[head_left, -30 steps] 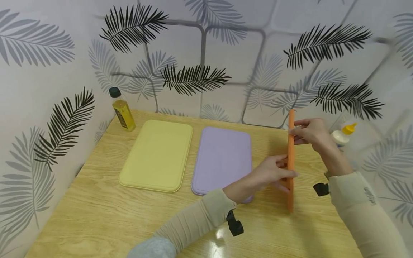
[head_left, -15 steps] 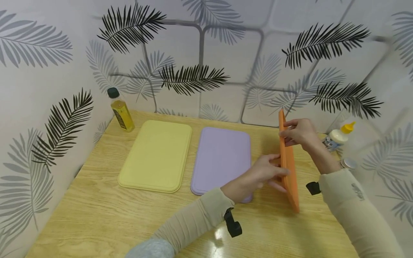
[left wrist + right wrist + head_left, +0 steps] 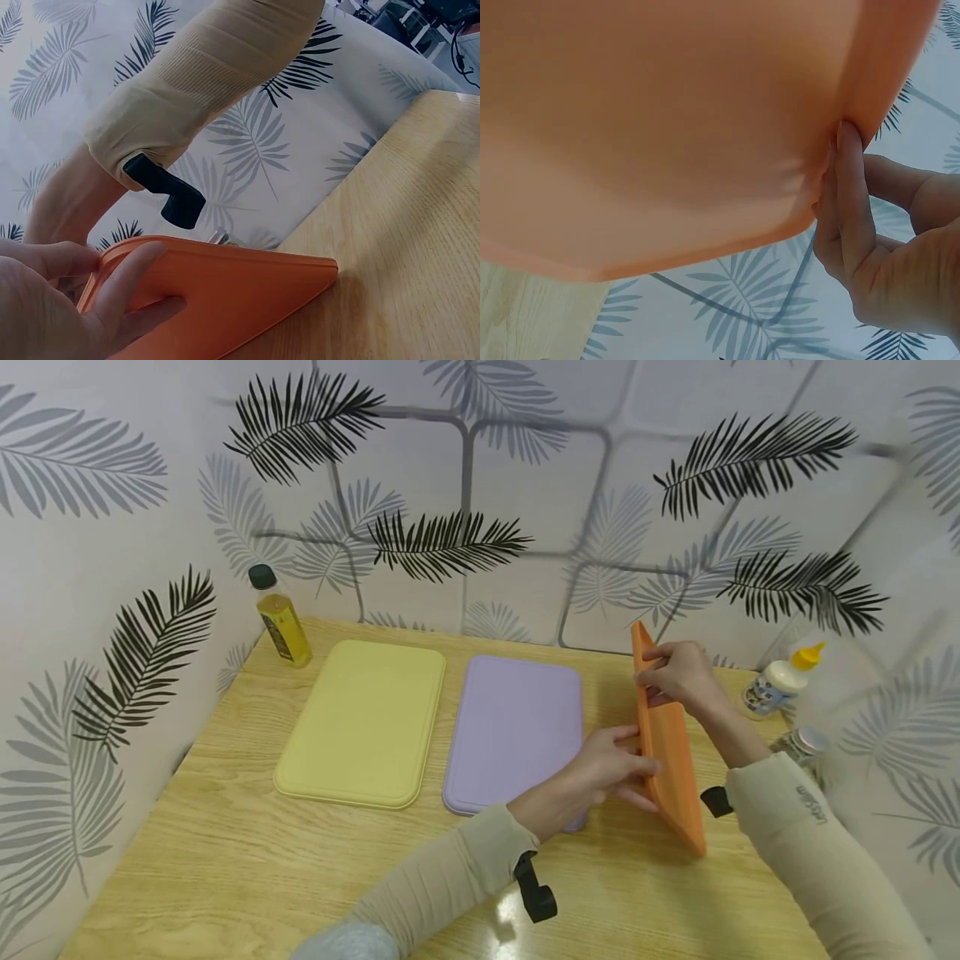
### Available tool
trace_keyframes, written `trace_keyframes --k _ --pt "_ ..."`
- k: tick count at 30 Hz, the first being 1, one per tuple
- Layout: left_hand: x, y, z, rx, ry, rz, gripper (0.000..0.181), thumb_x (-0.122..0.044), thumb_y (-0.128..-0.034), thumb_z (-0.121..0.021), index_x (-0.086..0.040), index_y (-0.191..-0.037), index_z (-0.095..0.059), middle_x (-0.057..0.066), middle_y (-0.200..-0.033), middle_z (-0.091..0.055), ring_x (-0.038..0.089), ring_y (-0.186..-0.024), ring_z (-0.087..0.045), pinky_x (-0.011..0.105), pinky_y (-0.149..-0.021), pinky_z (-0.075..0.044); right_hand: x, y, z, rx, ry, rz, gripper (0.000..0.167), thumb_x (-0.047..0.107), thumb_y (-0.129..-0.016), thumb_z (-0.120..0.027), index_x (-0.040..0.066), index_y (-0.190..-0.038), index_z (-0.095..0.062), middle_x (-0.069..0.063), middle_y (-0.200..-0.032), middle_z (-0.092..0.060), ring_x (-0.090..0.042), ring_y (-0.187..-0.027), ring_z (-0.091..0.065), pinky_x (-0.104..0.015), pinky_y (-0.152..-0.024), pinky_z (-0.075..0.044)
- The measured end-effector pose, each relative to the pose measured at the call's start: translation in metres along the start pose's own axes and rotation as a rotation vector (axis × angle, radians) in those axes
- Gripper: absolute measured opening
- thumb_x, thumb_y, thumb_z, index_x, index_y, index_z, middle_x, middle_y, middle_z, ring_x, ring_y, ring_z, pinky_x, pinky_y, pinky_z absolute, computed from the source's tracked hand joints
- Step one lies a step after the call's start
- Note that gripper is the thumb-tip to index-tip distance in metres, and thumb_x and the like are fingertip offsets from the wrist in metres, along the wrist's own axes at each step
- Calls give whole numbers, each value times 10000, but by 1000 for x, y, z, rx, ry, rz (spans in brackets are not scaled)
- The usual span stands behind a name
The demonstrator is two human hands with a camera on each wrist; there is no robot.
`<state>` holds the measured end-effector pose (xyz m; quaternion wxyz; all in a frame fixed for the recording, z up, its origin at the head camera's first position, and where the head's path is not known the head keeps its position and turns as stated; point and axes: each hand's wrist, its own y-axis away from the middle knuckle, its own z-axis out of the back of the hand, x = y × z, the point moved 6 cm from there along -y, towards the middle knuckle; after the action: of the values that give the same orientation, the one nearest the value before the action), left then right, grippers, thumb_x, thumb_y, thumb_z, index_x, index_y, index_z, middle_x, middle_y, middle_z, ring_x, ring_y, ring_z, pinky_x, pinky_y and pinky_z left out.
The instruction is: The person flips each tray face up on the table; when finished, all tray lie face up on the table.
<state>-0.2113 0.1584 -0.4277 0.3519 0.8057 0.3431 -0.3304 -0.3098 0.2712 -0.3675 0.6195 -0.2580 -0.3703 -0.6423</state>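
Observation:
An orange cutting board (image 3: 672,760) with rounded corners and a raised rim stands tilted on its long side, right of a purple board (image 3: 517,727). My right hand (image 3: 681,677) pinches its upper far edge. In the right wrist view, fingers of the right hand (image 3: 881,240) press the rim of the board's broad face (image 3: 652,135). Lower down, my left hand (image 3: 600,767) holds the near part, thumb over the edge and fingers on the left face. The left wrist view shows the fingers of my left hand (image 3: 90,304) spread against the orange surface (image 3: 232,296).
A yellow board (image 3: 363,722) lies flat on the wooden table (image 3: 247,860), left of the purple one. An oil bottle (image 3: 282,627) stands at the back left. On the right are a yellow-capped white bottle (image 3: 780,681) and a lidded jar (image 3: 801,745). Patterned walls enclose the back and sides.
The orange board has gone from upright to tilted, its upper edge moving left, so its right face shows more. Both hands have shifted slightly left with it, uncovering the bottle and jar.

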Motion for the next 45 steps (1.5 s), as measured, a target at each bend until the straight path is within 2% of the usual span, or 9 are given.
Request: trace_keyframes --k 7,15,20,23,26,30,35,38,45 --pt "6 2 5 -36 -3 1 651 181 -817 -610 20 -1415 -411 270 -1191 -593 446 -1064 -596 574 -663 -543 -2 3 -11 17 9 14 465 -44 -868 -612 -182 -1285 -458 -325 -968 -633 -188 -598 -670 -381 -593 -589" --pt "11 2 14 -56 -12 -6 680 177 -794 -617 29 -1422 -400 274 -1127 -617 402 -995 -631 528 -611 -564 -5 1 -20 32 -17 12 466 -36 -869 -609 -167 -1291 -462 -325 -1005 -626 -192 -631 -677 -386 -619 -591" --pt "13 2 20 -88 -29 -4 700 176 -783 -608 40 -1431 -381 260 -1144 -605 362 -945 -639 530 -606 -564 -13 2 -19 23 -8 12 432 139 -967 -565 -146 -1282 -488 -306 -1006 -620 -228 -660 -686 -379 -628 -591" --pt "15 2 24 -104 -33 -6 707 192 -769 -590 43 -1429 -385 248 -1139 -604 359 -946 -637 521 -594 -566 -30 2 -9 -12 49 -3 470 253 -1009 -503 -142 -1264 -509 -323 -1010 -613 -275 -708 -695 -369 -632 -592" --pt "15 4 26 -107 -33 -10 715 202 -760 -581 34 -1430 -391 229 -1113 -614 356 -926 -644 502 -574 -570 -60 5 3 -28 120 -20 487 248 -1011 -494 -171 -1260 -501 -360 -1056 -609 -338 -791 -692 -380 -653 -591" --pt "15 5 29 -104 -32 -10 727 206 -761 -577 27 -1438 -385 205 -1084 -622 327 -861 -651 482 -559 -573 -109 12 11 20 221 -62 501 200 -998 -494 -196 -1303 -447 -375 -1130 -585 -411 -906 -648 -428 -691 -580" --pt "15 7 30 -99 -32 -14 725 203 -768 -575 34 -1443 -371 192 -1081 -616 282 -817 -635 471 -556 -576 -163 25 15 90 218 -184 574 230 -997 -473 -198 -1361 -358 -395 -1235 -491 -401 -971 -580 -466 -711 -561" --pt "14 6 31 -96 -22 -15 729 205 -767 -574 41 -1444 -362 186 -1076 -614 274 -809 -629 471 -556 -576 -176 32 15 97 176 -221 587 224 -1000 -469 -228 -1350 -334 -406 -1273 -443 -363 -989 -576 -466 -730 -569" --pt "13 7 35 -102 -16 -20 722 200 -770 -572 57 -1442 -349 195 -1025 -593 288 -843 -640 469 -567 -577 -182 42 12 123 67 -253 608 161 -960 -558 -252 -1338 -321 -341 -1129 -588 -194 -805 -655 -447 -737 -576"
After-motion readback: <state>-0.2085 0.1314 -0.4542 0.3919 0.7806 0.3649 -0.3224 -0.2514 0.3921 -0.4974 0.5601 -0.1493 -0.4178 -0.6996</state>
